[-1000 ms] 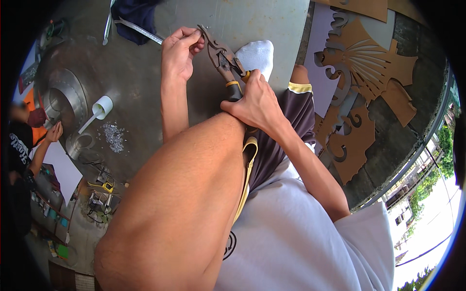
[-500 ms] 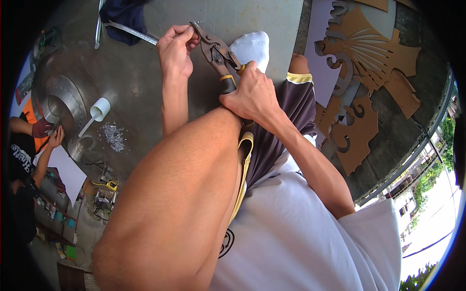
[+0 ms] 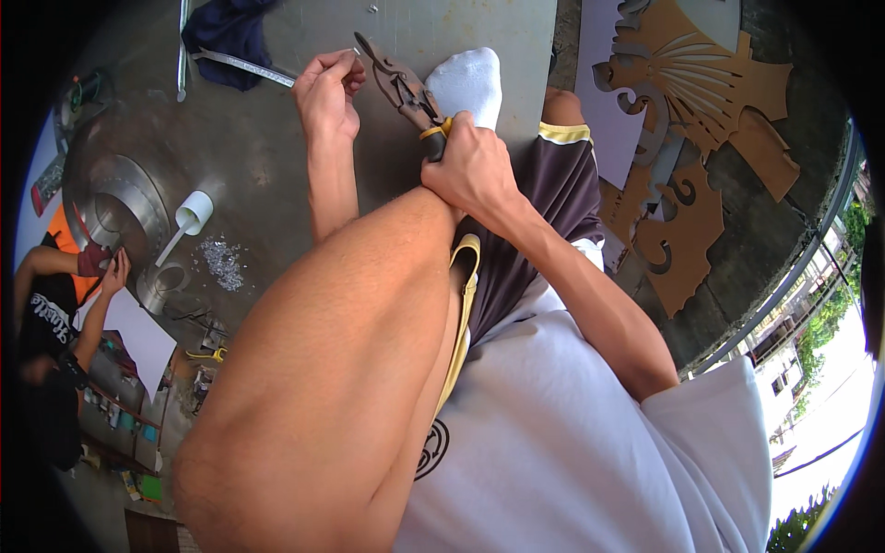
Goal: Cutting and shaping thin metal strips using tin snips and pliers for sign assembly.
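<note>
My left hand (image 3: 327, 103) is closed, thumb and fingers pinching a narrow metal strip (image 3: 244, 66). The strip's long part reaches out to the left of the hand, and a small pale tip shows past my fingertips. In my right hand (image 3: 472, 164) are the handles of worn tin snips (image 3: 398, 85) with black and yellow grips. The handles are squeezed together, and the jaws look closed beside the strip's tip, apart from it. A small bright bit (image 3: 372, 8) lies on the metal tabletop (image 3: 442, 23) beyond the jaws.
My socked foot (image 3: 468, 83) rests just right of the snips. A dark blue cloth (image 3: 226, 37) lies at the far left. A white cup (image 3: 193, 212) lies near a pile of metal clippings (image 3: 223, 264). Cut brown templates (image 3: 687, 83) are at right; a co-worker (image 3: 64, 304) sits at left.
The snips' handles and jaws have closed, and the snips have come away from the strip's tip. A small bright bit now shows farther off on the tabletop. My left hand keeps its pinch.
</note>
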{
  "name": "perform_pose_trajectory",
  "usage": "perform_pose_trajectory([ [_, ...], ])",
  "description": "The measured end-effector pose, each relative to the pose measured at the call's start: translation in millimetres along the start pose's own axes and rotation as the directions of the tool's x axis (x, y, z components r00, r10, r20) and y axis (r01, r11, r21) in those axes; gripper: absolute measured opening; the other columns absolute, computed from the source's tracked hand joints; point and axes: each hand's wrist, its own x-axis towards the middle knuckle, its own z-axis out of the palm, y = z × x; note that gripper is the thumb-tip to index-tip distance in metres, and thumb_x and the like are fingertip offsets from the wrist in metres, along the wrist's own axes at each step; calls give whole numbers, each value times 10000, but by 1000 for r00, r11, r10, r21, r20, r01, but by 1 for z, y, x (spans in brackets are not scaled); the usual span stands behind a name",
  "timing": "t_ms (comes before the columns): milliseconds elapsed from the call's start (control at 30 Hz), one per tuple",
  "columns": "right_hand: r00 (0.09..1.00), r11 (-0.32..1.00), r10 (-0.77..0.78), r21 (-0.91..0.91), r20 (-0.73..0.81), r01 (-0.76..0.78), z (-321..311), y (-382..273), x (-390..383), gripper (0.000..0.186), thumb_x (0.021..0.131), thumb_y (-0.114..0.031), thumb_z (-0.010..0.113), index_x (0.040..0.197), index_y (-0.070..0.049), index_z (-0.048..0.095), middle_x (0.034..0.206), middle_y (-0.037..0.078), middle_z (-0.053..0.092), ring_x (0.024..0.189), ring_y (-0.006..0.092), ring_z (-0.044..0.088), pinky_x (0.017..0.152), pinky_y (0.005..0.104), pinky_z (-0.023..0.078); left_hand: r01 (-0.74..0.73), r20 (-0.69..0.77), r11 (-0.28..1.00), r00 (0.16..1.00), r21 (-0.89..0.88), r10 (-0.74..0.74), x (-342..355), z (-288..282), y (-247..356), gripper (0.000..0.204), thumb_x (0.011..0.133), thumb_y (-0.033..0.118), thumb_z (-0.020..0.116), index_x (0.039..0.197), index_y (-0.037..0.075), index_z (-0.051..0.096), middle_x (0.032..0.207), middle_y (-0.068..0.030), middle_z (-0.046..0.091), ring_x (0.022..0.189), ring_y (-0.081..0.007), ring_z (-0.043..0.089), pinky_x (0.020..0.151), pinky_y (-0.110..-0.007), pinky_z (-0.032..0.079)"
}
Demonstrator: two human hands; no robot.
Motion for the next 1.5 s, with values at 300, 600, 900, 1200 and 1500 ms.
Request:
perform_pose_trajectory([
  [300, 991, 997, -49, 68, 121, 41, -19, -5, -8, 575, 721, -297, 689, 1019, 162, 515, 884, 343, 655, 888, 457, 682, 843, 451, 528, -116, -37, 989, 992, 86, 120, 1, -14, 14, 20, 915, 18, 661, 910, 1, 669, 758, -73, 679, 665, -136, 617, 603, -248, 459],
  [600, 971, 955, 33, 281, 237, -101, -60, 25, -7, 524, 706, -266, 672, 1078, 82, 550, 832, 97, 537, 780, 192, 550, 708, 304, 448, -443, 221, 690, 894, 573, 391, 40, 6, 25, 74, 948, 53, 623, 983, 9, 672, 820, -79, 732, 714, -145, 686, 646, -304, 542],
  [900, 979, 921, 121, 349, 163, -172, -79, 42, -3, 463, 721, -285, 678, 1056, 16, 572, 848, 73, 577, 787, 187, 579, 748, 298, 459, -836, 630, -38, 383, 548, 676, 81, 38, 23, 87, 907, 54, 658, 954, -5, 702, 830, -137, 711, 712, -287, 686, 665, -354, 548],
  [1200, 978, 967, 137, 194, 157, -166, -72, 37, 0, 497, 695, -282, 678, 1049, 51, 570, 827, 92, 577, 772, 195, 582, 721, 299, 466, -863, 735, -132, 324, 488, 595, 78, 33, 23, 108, 867, 13, 675, 956, -29, 719, 911, -170, 701, 848, -353, 694, 724, -399, 556],
  [1500, 981, 966, 133, 202, 141, -160, -67, 27, 0, 518, 680, -289, 690, 1041, 63, 571, 804, 102, 568, 753, 203, 581, 691, 309, 470, -883, 765, -176, 258, 434, 590, 96, 47, 35, 94, 840, -11, 664, 916, -36, 711, 859, -158, 682, 841, -342, 674, 735, -400, 551],
])
